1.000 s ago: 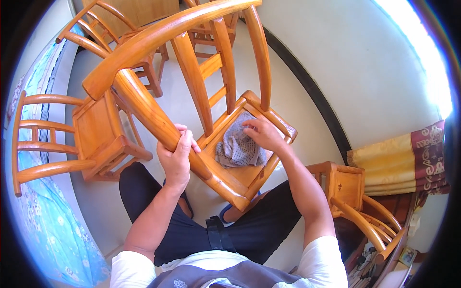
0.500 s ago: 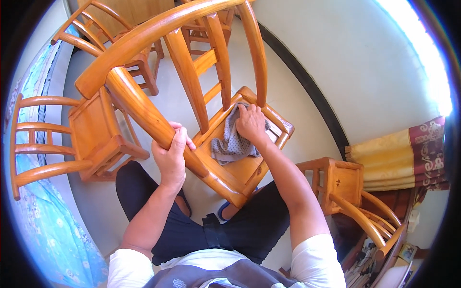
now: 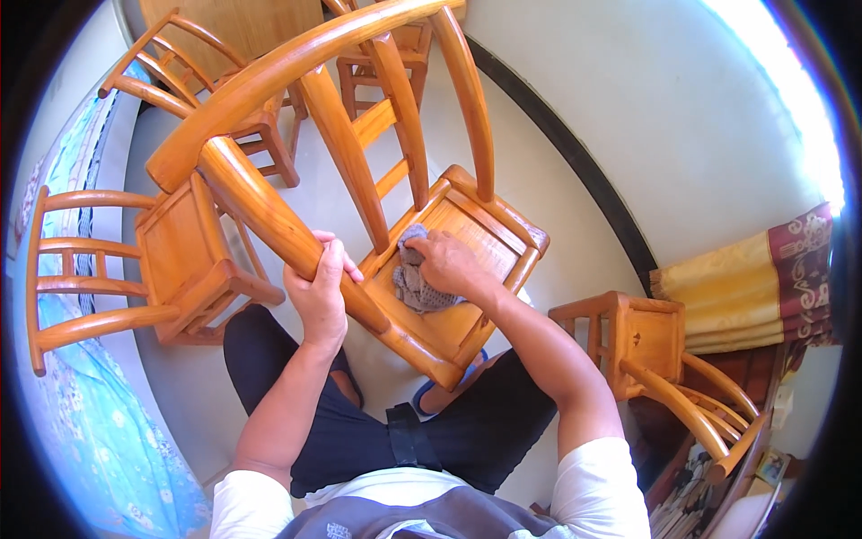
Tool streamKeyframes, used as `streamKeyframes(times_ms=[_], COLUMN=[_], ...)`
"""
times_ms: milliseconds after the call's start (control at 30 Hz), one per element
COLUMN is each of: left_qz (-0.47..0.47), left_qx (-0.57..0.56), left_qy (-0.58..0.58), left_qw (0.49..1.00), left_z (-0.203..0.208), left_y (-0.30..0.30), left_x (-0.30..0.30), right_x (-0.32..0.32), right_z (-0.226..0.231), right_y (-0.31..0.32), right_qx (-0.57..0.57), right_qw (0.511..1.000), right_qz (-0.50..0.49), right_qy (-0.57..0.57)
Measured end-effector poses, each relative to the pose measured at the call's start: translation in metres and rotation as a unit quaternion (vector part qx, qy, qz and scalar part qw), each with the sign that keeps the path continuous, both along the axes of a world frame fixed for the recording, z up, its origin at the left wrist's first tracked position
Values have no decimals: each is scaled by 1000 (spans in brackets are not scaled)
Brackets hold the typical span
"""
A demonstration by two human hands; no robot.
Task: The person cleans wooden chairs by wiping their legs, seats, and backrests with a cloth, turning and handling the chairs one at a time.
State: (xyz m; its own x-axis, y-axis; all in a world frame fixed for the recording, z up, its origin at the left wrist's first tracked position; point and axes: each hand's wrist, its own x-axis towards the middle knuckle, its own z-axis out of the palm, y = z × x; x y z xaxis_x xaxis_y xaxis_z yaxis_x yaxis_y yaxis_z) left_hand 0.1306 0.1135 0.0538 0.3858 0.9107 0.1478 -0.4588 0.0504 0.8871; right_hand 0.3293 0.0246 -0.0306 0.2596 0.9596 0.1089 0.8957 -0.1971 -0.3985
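A glossy orange wooden chair (image 3: 260, 211) stands in front of me, its slatted back rising toward me above the square panelled seat (image 3: 489, 229). My left hand (image 3: 321, 283) is wrapped around the thick side post of the backrest. On the seat, my right hand (image 3: 444, 262) presses a bunched grey dotted cloth (image 3: 415, 280) against the panel near the backrest side. The fingers bend over the cloth, and part of it spreads out below them.
Similar wooden chairs stand at the left (image 3: 184, 242), the far left (image 3: 260, 135) and the right (image 3: 646, 341). A wooden table (image 3: 224, 27) is at the back. Blue patterned fabric (image 3: 99, 431) hangs at left, a yellow and maroon cloth (image 3: 727, 287) at right. My legs flank the near chair.
My right hand has drawn the cloth from the seat's far part toward the left and nearer to me, bunching it. The left hand keeps its hold on the post.
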Motion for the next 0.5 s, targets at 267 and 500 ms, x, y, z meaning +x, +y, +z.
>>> streamKeyframes(times_ms=[267, 500], left_qz=[-8, -33], left_qx=[-27, -7], left_qy=[3, 30], left_qw=[1000, 999], left_z=[3, 1], left_y=[-1, 0], left_x=[0, -2], right_x=[43, 48], right_z=[5, -6], right_y=[12, 21], right_qx=[13, 69], right_qw=[962, 973], right_qz=[-167, -145], right_qy=[-214, -167])
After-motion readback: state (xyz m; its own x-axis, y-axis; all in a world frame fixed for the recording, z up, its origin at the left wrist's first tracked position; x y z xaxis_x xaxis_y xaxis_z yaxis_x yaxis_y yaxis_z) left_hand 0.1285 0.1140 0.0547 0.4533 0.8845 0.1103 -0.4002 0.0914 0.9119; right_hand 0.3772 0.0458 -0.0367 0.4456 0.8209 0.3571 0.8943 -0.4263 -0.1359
